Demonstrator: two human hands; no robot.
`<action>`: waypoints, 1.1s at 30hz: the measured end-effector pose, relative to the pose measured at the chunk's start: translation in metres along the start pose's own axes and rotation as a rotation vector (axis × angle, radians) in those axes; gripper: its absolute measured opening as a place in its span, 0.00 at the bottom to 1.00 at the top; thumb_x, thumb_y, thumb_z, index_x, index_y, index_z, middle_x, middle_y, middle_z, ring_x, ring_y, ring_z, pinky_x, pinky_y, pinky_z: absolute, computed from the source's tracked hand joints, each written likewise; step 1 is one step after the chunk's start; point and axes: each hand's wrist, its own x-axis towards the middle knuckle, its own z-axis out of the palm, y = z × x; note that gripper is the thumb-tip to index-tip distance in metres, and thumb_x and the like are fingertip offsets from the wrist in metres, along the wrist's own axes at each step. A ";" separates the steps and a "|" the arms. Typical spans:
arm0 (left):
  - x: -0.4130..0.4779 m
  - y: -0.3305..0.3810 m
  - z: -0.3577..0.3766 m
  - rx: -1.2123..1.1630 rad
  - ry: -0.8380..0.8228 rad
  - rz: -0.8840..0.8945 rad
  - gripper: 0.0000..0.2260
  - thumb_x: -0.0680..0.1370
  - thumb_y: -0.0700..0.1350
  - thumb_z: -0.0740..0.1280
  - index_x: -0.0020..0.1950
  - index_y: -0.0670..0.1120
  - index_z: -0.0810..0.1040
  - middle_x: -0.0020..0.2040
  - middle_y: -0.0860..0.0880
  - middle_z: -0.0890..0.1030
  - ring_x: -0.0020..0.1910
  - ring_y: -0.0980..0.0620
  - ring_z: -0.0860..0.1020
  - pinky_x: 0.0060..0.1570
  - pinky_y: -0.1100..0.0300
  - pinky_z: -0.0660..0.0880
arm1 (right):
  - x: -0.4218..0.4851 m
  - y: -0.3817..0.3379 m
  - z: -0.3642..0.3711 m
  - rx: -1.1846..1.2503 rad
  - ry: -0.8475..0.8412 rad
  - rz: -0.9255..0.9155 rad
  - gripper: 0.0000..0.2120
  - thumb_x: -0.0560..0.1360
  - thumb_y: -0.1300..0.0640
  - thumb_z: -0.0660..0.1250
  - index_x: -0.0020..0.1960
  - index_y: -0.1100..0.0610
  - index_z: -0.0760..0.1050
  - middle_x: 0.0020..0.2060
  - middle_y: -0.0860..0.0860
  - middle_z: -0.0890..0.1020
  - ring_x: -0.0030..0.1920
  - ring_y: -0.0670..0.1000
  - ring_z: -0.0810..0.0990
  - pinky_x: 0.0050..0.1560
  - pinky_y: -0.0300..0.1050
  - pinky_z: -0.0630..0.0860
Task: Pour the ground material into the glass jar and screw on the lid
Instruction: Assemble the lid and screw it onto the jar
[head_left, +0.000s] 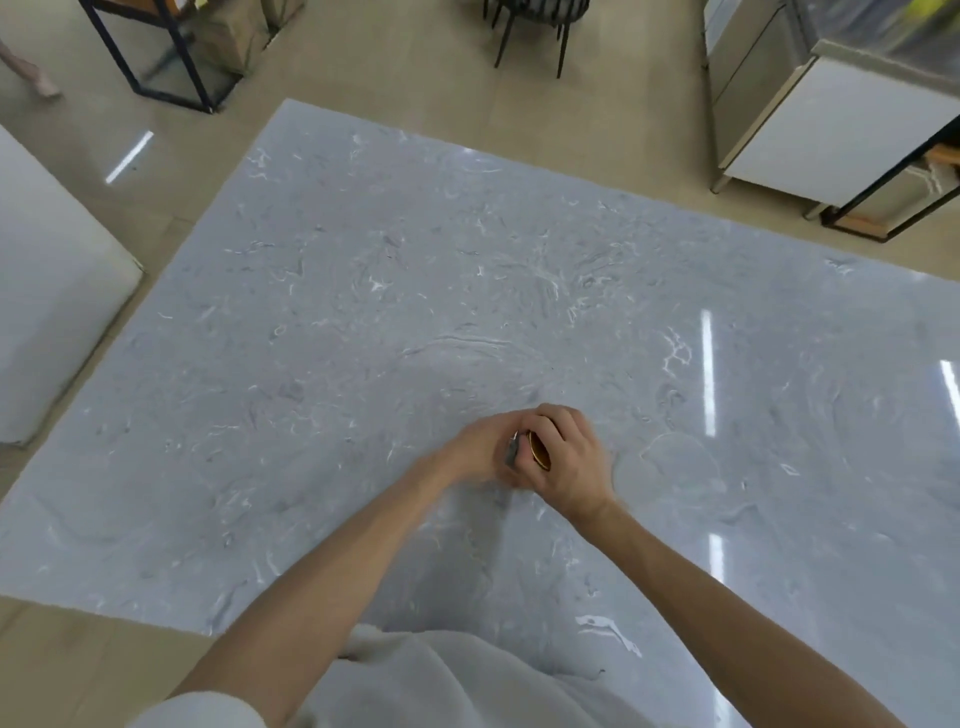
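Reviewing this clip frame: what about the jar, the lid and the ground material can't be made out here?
- Head view: the glass jar is almost wholly covered by the left hand and right hand; only a blurred grey sliver shows.
- The gold-rimmed lid shows edge-on only; whether it is threaded on cannot be told.
- Ground material: none visible; the hands hide the jar's contents.
- Motion blur softens the left hand's fingers.

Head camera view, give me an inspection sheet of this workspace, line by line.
Surface: grey marbled table, glossy, with light glare.
Job's things: gold-rimmed lid between both hands; jar mostly hidden, contents not visible.
Clutter: nothing seen on the table.
Hands: left hand and right hand closed together around the lid and jar.
Cables: nothing seen.
Surroundings: black metal shelf frame, dark chair legs, white cabinet, beige floor.
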 end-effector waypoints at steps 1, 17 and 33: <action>0.004 0.000 -0.003 0.027 -0.041 -0.004 0.20 0.66 0.52 0.73 0.56 0.54 0.77 0.50 0.56 0.83 0.49 0.56 0.81 0.49 0.56 0.80 | 0.000 -0.001 -0.003 -0.004 -0.024 0.012 0.06 0.71 0.59 0.73 0.48 0.58 0.82 0.47 0.53 0.83 0.49 0.54 0.80 0.51 0.43 0.76; 0.032 -0.009 -0.022 0.107 -0.379 -0.040 0.35 0.64 0.54 0.82 0.62 0.73 0.66 0.51 0.73 0.76 0.51 0.69 0.76 0.51 0.67 0.70 | 0.020 0.035 -0.040 0.065 -0.263 -0.299 0.10 0.75 0.55 0.69 0.53 0.60 0.82 0.52 0.56 0.82 0.52 0.56 0.80 0.55 0.50 0.77; 0.019 -0.001 -0.021 0.002 -0.296 -0.046 0.27 0.66 0.44 0.80 0.60 0.59 0.74 0.49 0.62 0.80 0.51 0.56 0.80 0.49 0.63 0.77 | 0.008 0.023 -0.014 0.170 -0.161 -0.239 0.05 0.70 0.61 0.74 0.45 0.60 0.83 0.50 0.55 0.84 0.49 0.56 0.81 0.52 0.50 0.77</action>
